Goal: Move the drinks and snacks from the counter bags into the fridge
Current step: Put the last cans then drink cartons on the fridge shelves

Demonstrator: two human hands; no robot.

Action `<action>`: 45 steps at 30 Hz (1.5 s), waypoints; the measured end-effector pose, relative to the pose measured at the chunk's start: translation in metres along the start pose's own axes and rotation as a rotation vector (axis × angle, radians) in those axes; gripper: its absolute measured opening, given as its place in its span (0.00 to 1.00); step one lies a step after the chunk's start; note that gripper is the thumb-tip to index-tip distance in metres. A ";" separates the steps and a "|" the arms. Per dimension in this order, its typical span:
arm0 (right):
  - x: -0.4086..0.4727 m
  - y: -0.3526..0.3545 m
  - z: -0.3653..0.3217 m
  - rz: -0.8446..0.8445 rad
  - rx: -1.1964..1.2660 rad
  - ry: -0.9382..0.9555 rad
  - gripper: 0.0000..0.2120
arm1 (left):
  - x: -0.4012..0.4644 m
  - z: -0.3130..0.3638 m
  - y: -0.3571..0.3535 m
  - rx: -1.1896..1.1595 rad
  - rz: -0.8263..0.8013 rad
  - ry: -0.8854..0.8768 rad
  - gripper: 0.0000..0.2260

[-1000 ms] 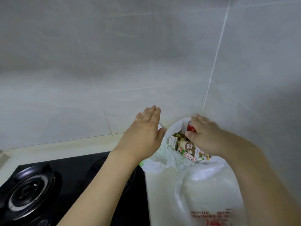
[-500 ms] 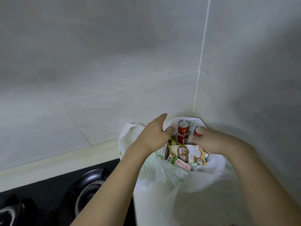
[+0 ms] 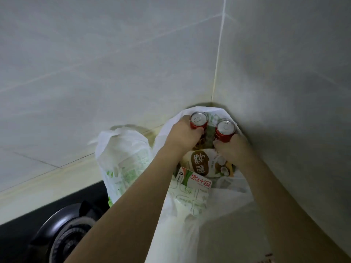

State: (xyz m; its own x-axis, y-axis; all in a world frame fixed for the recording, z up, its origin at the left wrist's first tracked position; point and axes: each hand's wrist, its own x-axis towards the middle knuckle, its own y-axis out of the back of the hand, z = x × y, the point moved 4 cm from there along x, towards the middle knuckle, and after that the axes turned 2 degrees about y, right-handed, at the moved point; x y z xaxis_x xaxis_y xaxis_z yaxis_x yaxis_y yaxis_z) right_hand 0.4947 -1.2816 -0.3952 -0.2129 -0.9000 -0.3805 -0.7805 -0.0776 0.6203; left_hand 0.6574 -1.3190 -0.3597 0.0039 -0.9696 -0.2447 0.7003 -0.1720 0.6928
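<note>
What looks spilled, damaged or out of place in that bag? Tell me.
Nothing stands out. The left hand and right hand each grip an upright red can inside the white bag. The snack packet and milk carton lie loosely packed; no spill or tear shows.

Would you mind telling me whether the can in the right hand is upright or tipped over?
Upright: the right hand grips the red can, silver top facing up.
</note>
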 end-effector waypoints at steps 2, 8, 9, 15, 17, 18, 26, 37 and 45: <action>0.007 -0.001 0.003 0.077 0.054 0.028 0.07 | 0.011 0.001 -0.007 -0.012 0.032 -0.004 0.11; 0.022 -0.009 0.010 0.202 0.262 0.042 0.22 | 0.029 -0.001 -0.025 -0.014 0.046 0.015 0.20; 0.024 -0.010 0.011 0.208 0.280 0.032 0.25 | 0.030 -0.002 -0.027 -0.005 0.049 0.012 0.21; 0.035 -0.022 0.019 0.267 0.314 -0.005 0.36 | 0.043 -0.006 -0.032 0.010 0.065 -0.043 0.23; 0.036 -0.024 0.020 0.287 0.315 0.011 0.36 | 0.044 -0.009 -0.035 -0.022 0.054 -0.032 0.25; 0.036 -0.024 0.021 0.297 0.315 0.018 0.36 | 0.045 -0.011 -0.036 -0.028 0.053 -0.024 0.25; 0.022 -0.014 0.017 0.334 0.334 0.113 0.30 | 0.037 -0.011 -0.029 0.020 0.052 -0.041 0.25; -0.046 0.040 -0.038 0.423 0.328 0.312 0.20 | -0.046 0.019 0.031 -0.163 0.243 -0.140 0.22; -0.135 0.060 -0.082 0.330 0.477 0.515 0.19 | -0.162 0.032 0.107 -0.442 0.520 -0.243 0.19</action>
State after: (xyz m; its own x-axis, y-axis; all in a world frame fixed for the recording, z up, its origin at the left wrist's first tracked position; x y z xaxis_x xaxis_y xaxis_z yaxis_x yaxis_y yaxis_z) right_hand 0.5248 -1.1999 -0.2503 -0.2694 -0.9395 0.2115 -0.9177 0.3170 0.2393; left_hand 0.7087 -1.1857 -0.2245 0.2923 -0.9268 0.2356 0.8742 0.3589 0.3272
